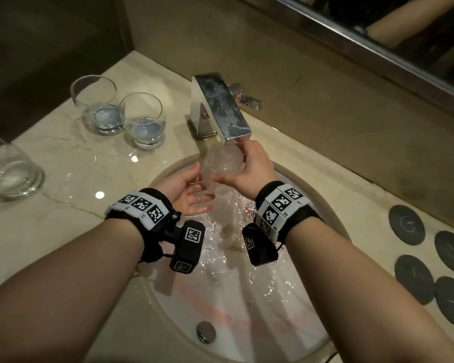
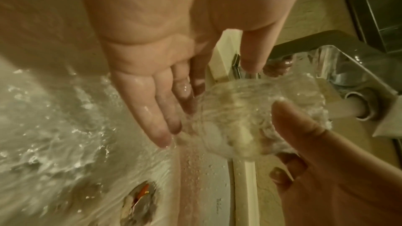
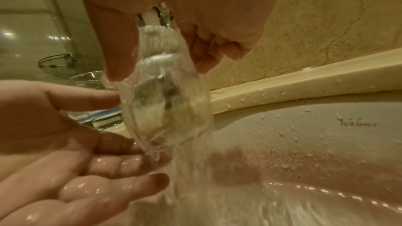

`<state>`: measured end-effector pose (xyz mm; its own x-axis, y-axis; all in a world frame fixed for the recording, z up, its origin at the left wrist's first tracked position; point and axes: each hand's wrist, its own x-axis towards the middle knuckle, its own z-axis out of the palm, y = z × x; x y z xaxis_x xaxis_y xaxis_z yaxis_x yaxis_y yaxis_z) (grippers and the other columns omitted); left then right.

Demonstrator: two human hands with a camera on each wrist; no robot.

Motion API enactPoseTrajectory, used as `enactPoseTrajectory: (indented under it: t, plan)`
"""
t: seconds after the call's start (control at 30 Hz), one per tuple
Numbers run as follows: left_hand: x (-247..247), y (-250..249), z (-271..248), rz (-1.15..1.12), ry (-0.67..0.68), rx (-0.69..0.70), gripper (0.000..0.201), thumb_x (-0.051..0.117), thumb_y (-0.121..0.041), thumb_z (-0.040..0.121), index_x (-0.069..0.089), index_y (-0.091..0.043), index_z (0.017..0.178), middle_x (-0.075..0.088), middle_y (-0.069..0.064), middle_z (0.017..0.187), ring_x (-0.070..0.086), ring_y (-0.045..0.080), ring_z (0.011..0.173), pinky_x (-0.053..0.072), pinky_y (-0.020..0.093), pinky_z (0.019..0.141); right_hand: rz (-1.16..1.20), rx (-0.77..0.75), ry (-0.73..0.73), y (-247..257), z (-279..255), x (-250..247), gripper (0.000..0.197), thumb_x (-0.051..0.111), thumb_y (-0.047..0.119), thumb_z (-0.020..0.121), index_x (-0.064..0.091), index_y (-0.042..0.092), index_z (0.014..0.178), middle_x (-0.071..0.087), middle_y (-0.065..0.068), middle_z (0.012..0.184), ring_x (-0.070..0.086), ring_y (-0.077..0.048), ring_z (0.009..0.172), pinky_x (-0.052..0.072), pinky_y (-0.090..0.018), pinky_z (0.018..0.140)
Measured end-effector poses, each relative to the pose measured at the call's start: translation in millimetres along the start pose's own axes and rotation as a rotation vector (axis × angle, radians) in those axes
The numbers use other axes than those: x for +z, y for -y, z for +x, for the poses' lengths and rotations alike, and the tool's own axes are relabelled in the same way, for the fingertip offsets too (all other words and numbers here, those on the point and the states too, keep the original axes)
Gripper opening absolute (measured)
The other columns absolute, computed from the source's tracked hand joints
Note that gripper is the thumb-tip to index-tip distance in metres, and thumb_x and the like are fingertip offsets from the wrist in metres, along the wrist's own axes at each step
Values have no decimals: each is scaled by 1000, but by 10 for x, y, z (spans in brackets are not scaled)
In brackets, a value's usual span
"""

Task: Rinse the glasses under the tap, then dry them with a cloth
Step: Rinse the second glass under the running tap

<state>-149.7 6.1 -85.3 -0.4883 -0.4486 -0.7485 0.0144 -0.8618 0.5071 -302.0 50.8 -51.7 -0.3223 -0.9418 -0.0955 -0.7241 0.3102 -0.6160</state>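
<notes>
A clear round glass [image 1: 224, 161] [image 2: 256, 118] [image 3: 165, 104] hangs tilted under the running chrome tap [image 1: 219, 106], water streaming over it. My right hand [image 1: 252, 166] [image 3: 191, 44] grips the glass from the right, thumb on one side and fingers on the other. My left hand [image 1: 192, 187] [image 2: 165, 95] [image 3: 87, 143] lies palm up just left of and below it, fingers straight and wet, tips touching the glass's lower edge. Two more glasses [image 1: 96, 103] [image 1: 144, 120] with a little water stand on the counter left of the tap. A third [image 1: 9, 169] stands at the far left edge.
The white basin [image 1: 315, 195] below holds flowing water, with a drain plug [image 1: 206, 331] near its front. Several dark round coasters [image 1: 406, 224] lie on the marble counter at the right. A mirror runs along the back wall. No cloth is in view.
</notes>
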Motion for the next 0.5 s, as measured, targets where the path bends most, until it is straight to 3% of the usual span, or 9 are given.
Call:
enactPoseTrajectory:
  t: [0.1, 0.17, 0.23, 0.3, 0.43, 0.5]
  plan:
    - [2, -10, 6, -57, 33, -39, 36, 53, -37, 93, 55, -6, 110, 60, 10, 98, 64, 33, 94, 56, 48, 76, 150, 35, 5, -17, -23, 1, 73, 84, 38, 62, 48, 18, 122, 45, 6, 114, 46, -14, 111, 40, -29, 97]
    - [33, -38, -7, -136, 50, -31, 35, 52, -29, 94, 52, -5, 120, 60, 15, 107, 67, 35, 87, 59, 47, 65, 224, 71, 32, -72, -58, 20, 73, 84, 31, 65, 45, 17, 125, 45, 4, 121, 45, -13, 113, 40, -26, 96]
    - [93, -81, -35, -199, 74, 5, 27, 49, -20, 96, 51, -6, 119, 60, 19, 110, 70, 35, 77, 59, 45, 59, 273, 109, 47, -145, -104, 50, 76, 84, 28, 66, 42, 16, 128, 47, 0, 127, 48, -14, 114, 42, -28, 96]
    - [154, -114, -42, -163, 63, 86, 15, 48, -10, 95, 52, -12, 109, 60, 18, 109, 70, 33, 78, 60, 41, 61, 320, 154, 59, -198, -155, 66, 77, 85, 26, 65, 41, 16, 128, 50, 0, 126, 52, -14, 111, 44, -26, 91]
    - [234, -88, -42, 269, -20, 298, 18, 60, -7, 88, 50, -20, 95, 53, 14, 122, 64, 26, 91, 59, 29, 70, 409, 204, 130, -267, -212, 96, 81, 85, 21, 65, 35, 19, 129, 49, 1, 126, 54, -18, 112, 48, -33, 95]
    - [243, -50, -37, 643, -96, 467, 21, 70, -15, 82, 52, -17, 94, 46, 7, 129, 60, 22, 97, 51, 11, 69, 443, 238, 162, -281, -218, 117, 87, 85, 17, 66, 30, 20, 134, 49, 1, 125, 54, -19, 114, 47, -35, 98]
